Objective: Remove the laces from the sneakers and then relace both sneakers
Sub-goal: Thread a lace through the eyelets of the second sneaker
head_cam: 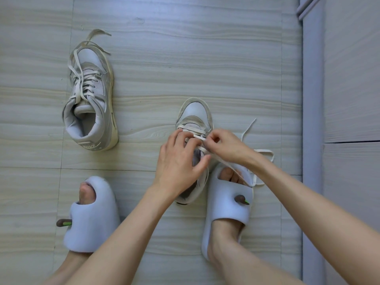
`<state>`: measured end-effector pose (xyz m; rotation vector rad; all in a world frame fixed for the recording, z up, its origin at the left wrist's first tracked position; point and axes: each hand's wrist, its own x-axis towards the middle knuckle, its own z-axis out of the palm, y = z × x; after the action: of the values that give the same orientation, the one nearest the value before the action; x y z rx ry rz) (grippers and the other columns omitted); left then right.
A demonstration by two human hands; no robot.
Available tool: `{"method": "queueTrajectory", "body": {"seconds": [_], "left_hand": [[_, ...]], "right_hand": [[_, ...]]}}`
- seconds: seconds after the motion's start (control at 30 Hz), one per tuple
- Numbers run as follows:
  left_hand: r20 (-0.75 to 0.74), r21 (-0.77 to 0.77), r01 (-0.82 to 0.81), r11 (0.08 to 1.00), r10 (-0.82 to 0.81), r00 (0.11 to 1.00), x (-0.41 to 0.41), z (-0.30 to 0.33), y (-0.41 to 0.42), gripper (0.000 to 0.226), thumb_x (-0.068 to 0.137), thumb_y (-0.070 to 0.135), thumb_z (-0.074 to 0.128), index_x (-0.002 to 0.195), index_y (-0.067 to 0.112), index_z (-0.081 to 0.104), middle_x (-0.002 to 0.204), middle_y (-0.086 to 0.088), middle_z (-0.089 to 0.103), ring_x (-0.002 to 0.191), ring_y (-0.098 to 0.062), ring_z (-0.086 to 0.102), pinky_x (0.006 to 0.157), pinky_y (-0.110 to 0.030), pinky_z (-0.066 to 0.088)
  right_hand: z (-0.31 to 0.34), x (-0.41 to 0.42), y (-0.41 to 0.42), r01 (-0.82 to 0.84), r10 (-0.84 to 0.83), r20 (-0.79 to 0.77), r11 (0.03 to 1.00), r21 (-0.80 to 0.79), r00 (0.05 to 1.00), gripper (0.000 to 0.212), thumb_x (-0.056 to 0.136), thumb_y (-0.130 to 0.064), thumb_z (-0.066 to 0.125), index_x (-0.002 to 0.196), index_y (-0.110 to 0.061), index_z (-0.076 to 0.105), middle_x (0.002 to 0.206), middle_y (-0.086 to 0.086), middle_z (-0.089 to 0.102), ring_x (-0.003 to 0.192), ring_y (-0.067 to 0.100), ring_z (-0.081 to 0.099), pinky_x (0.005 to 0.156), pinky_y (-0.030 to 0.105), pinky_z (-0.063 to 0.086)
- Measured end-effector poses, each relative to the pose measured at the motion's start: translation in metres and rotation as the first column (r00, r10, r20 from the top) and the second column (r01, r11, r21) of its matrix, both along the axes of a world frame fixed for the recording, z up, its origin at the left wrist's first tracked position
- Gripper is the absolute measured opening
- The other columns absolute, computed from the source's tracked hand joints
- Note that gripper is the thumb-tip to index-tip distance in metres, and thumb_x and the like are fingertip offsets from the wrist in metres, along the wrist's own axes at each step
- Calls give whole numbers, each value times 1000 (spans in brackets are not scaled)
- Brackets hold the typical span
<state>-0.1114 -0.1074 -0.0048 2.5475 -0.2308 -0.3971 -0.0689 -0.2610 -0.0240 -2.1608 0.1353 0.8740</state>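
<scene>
Plainly the job is somewhere in its middle, though whether this is unlacing or relacing cannot be read from one view. Farthest left, the far sneaker point(90, 95) lies on the floor point(185, 58) with its toe pointing away, well apart from the hands. Its lace point(86, 79) runs through most of the eyelets, loose and untied, the ends trailing past the toe. It either awaits stripping or has already been redone but not tied; I cannot tell which.

Below it sits the left foot in a pale slipper point(92, 219), clear of the work.

Moving right, the left hand point(181, 159) rests over the tongue and throat of the near sneaker point(195, 120), fingers spread and lightly bent, fingertips on the crossing lace point(198, 136); it seems to steady rather than grip, and whether it pinches anything is hidden. The right hand point(226, 147) pinches a strand of that lace near the middle eyelets. Only a few rows by the toe are threaded, so the upper eyelets remain to be dealt with either way.

Further right, the slack lace loops over the right slipper point(228, 206), which sits just beside the sneaker's heel; that loop could snag on the foot as it is pulled. A cabinet edge point(312, 99) borders the right side.
</scene>
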Motion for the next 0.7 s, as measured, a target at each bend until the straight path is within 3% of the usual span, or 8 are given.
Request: {"method": "queueTrajectory", "body": {"seconds": [0.17,0.27,0.33,0.43,0.53,0.63,0.67,0.7], "left_hand": [[23,25,-36,999,35,999,0,1,-2,30,76,31,66,99,12,64,113,-4,58,121,-24,47,78,-40,48],[18,24,-14,1000,13,1000,-1,-1,1,28,79,32,65,99,13,66,115,-3,59,126,-22,45,83,-39,46],[27,12,-20,1000,20,999,-3,-2,2,26,82,32,65,100,13,68,117,-3,59,128,-22,44,93,-39,38],[92,-13,-96,995,97,991,-2,6,-4,22,86,29,59,98,15,70,109,-1,64,119,-26,49,97,-40,30],[113,-147,-128,981,146,983,6,21,-19,17,89,20,57,90,11,71,94,-1,67,99,-26,53,86,-36,39],[-274,-337,-230,913,138,952,21,42,-39,23,94,15,49,103,13,70,107,1,68,100,-20,56,89,-26,41],[-478,-396,-350,849,135,868,26,49,-44,27,94,12,46,111,16,66,116,3,65,106,-17,56,91,-23,40],[-681,-459,-522,719,92,726,32,54,-49,32,93,7,42,116,17,62,122,4,62,113,-14,54,93,-24,41]], "right_hand": [[15,8,-18,254,-214,-186,939,232,959,14,96,-14,49,83,-15,53,41,-9,47,42,8,42,59,27,38],[26,6,-41,212,-174,-202,960,185,964,13,94,-16,55,85,-11,63,44,-7,49,44,11,42,59,28,36],[35,3,-55,161,-129,-217,977,138,968,19,93,-21,56,82,-11,68,46,-6,51,45,9,44,55,19,37],[52,-1,-69,246,-203,-192,940,237,960,20,85,-33,63,75,-17,70,51,-7,52,51,6,48,51,10,36],[66,-1,-78,283,-241,-154,880,381,958,30,71,-49,63,73,-21,73,56,-6,53,63,14,48,65,26,34],[74,2,-83,268,-247,-107,845,462,963,36,68,-58,69,75,-23,75,58,-4,54,65,15,47,73,37,33],[76,3,-84,264,-259,-76,844,467,963,42,65,-64,70,75,-24,75,58,-4,55,65,14,47,73,36,34],[78,3,-85,263,-278,-37,845,467,960,47,61,-69,69,75,-24,75,59,-3,55,64,12,48,73,35,36]]}}
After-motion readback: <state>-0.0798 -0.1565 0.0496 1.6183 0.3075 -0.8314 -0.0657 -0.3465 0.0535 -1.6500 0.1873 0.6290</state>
